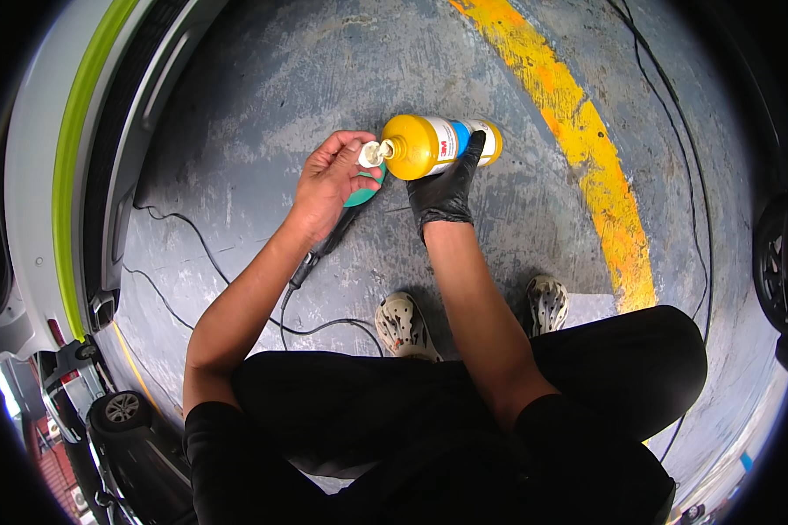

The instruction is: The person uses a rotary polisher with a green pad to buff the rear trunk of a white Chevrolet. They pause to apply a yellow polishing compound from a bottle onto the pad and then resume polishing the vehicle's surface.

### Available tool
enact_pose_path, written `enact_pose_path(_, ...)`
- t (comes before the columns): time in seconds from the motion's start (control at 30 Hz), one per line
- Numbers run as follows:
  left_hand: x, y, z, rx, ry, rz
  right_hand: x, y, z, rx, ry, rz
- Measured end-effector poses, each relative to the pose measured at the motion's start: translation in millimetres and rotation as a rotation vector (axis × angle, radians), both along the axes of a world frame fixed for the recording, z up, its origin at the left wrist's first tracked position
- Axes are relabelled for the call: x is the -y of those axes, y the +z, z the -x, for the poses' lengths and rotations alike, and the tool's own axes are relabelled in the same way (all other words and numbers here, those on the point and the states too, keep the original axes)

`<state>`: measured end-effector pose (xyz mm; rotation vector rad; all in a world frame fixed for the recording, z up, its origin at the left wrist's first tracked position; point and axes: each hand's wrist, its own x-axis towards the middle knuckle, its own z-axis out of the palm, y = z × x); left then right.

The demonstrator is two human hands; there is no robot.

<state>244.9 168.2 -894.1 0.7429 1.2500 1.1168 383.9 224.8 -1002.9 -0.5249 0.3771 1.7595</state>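
My right hand (448, 187), in a black disposable glove, grips a yellow 3M plastic bottle (410, 157) from below, its thumb over the label. The bottle lies tilted on its side with its neck to the left. At its mouth, my bare left hand (331, 174) pinches a white plastic cap (370, 155) between thumb and fingers. Pale residue shows around the cap and the neck; whether the two touch is hard to tell. Beneath my left hand a power polisher (335, 236) with a green pad (366, 190) rests on the floor, partly hidden by my wrist.
A light-coloured car body with a lime-green strip (72, 170) curves along the left. Black cables (203, 239) run over the worn grey floor, others (679, 105) along the right. A yellow painted line (584, 138) crosses the floor. A dark wheel (771, 259) stands far right.
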Motion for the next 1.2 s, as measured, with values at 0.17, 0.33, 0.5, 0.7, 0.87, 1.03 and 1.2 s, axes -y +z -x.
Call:
enact_pose_path(0.17, -1.6, -1.3, 2.3, 0.039, 0.015, 0.014, -3.5, 13.4, -5.4, 0.077, -0.037, 0.009)
enact_pose_path(0.33, 0.2, -5.0, 7.6, 0.089, 0.013, 0.034, -2.8, 9.8, -5.9, 0.113, -0.052, 0.011)
enact_pose_path(0.5, -1.3, 1.7, 10.6, 0.248, 0.030, 0.068, -4.9, 8.6, -12.3, 0.042, -0.012, 0.065)
enact_pose_path(0.7, -26.5, 43.3, 19.3, 0.497, 0.150, -0.035, -10.9, -40.9, -11.5, -0.103, -0.055, 0.106)
enact_pose_path(0.87, -95.5, 137.8, 6.3, 0.552, -0.035, -0.346, -28.3, -49.3, -54.2, -0.244, -0.155, 0.066)
enact_pose_path(1.03, -181.3, 238.6, -101.5, 0.935, -0.330, -0.475, -48.0, -32.5, -97.5, -0.302, -0.266, 0.170)
enact_pose_path(1.2, -284.1, 111.5, -289.5, 0.515, -0.490, -0.297, -58.3, -26.9, -155.3, -0.322, -0.439, 0.150)
